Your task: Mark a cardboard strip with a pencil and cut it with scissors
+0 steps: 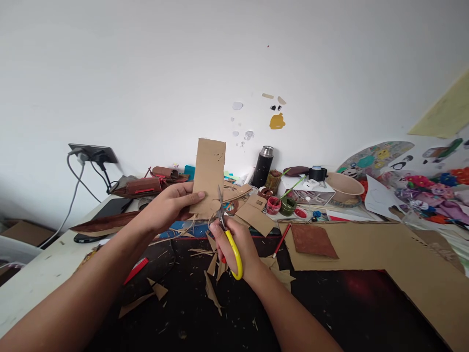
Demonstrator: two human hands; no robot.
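1. Cardboard piece point(208, 168), plain brown and taller than wide, is held up just toward nine o'clock from the centre of view, before a white wall point(164, 88) and beyond a dark work surface point(183, 313).
2. Large cardboard sheet point(366, 247) with a cut-away inner corner lies toward four o'clock; a reddish-brown square point(314, 240) rests on it.
3. Left hand point(178, 198), between eight and nine o'clock, pinches the cardboard piece by its lower part: thumb flat on the near face, pointing to three o'clock, fingers mostly hidden behind. The forearm slants in from eight o'clock.
4. Right hand point(236, 244), at six o'clock, is closed around scissors point(236, 259) with a yellow handle, thumb uppermost; the other fingers are largely hidden. The forearm rises from five o'clock.
5. Scissor blades point(220, 211) point to twelve o'clock and meet the lower right part of the cardboard piece, beside a small curved line. How far apart they stand, I cannot tell.
6. Black flask point(264, 167) stands toward one o'clock; open paint jars point(288, 206) sit toward four.
7. Red pencil point(282, 240) lies toward five o'clock.
8. Cardboard scraps point(212, 292) litter the surface between six and seven o'clock.
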